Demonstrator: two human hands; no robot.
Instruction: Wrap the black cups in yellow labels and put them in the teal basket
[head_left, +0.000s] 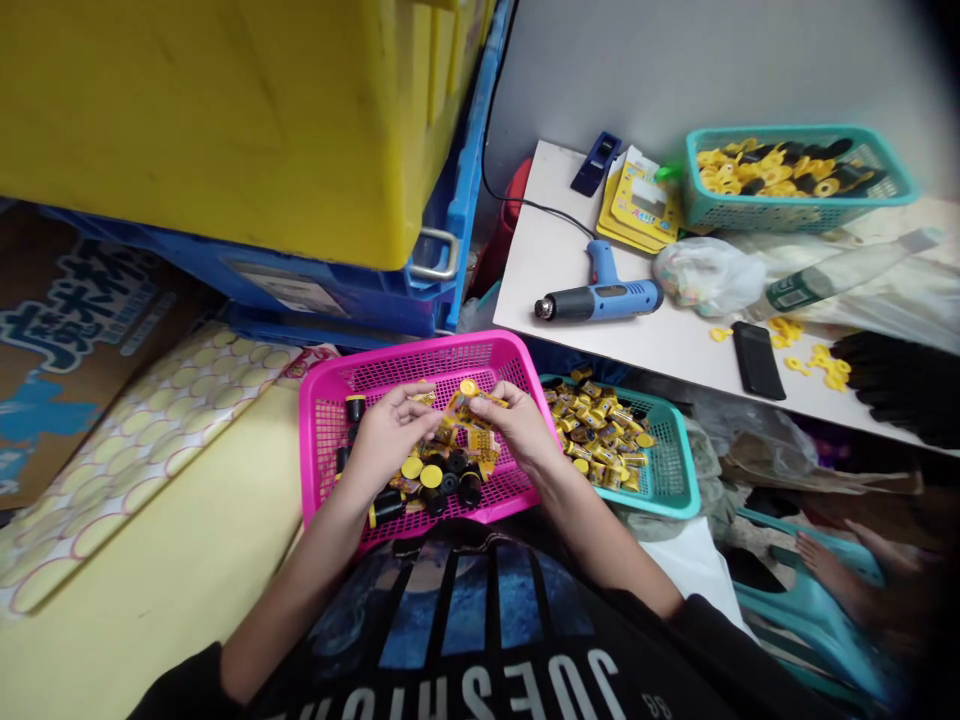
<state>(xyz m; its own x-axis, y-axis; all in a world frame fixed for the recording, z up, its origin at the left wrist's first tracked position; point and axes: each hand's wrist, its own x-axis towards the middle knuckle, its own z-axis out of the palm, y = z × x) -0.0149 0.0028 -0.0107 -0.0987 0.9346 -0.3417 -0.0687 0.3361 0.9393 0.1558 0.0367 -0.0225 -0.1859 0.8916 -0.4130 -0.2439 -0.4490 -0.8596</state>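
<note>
A pink plastic basket [330, 385] rests on my lap, holding several small black rolls with yellow caps [431, 480] and yellow wrappers. Over it, my left hand [386, 435] is closed around a small yellow piece near its fingertips. My right hand [517, 420] pinches a yellow-wrapped roll [471, 395] with a yellow cap. The two hands meet at the basket's middle, fingertips almost touching.
A teal basket [671, 480] of wrapped yellow pieces sits to the right of the pink one. A white table [555, 260] carries a blue heat gun [600, 295], a black phone [757, 360], a plastic bag and another teal basket [795, 205]. Yellow and blue crates [300, 150] loom at left.
</note>
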